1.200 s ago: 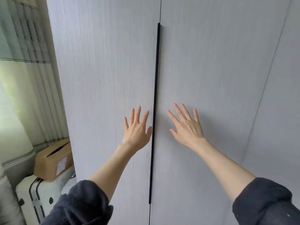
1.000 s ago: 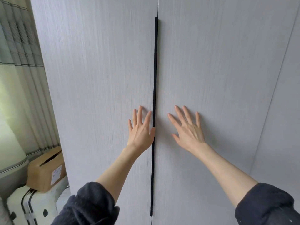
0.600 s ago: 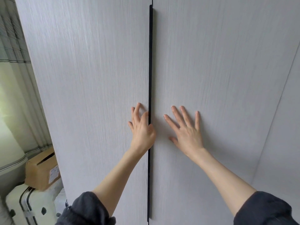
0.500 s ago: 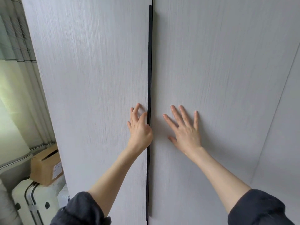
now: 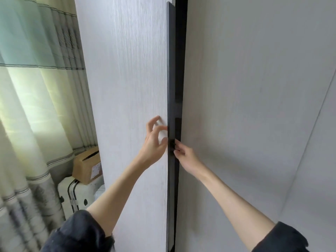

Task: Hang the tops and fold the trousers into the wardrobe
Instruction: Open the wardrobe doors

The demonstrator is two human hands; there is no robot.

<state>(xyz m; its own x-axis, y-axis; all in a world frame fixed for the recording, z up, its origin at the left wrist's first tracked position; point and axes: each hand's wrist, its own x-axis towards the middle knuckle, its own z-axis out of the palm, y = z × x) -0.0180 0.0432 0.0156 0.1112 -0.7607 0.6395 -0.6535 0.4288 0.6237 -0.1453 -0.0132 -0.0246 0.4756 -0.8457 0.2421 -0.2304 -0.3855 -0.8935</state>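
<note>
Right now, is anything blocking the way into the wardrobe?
Yes, the doors. The left door is only cracked open, showing a narrow dark gap; the right door looks shut. The left hand touches the left door's front near its black handle strip, and the right hand reaches into the gap.

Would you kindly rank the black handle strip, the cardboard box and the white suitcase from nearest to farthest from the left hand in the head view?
1. Handle strip: beside the left hand, on its right.
2. Cardboard box: lower left.
3. Suitcase: under the box.
</note>
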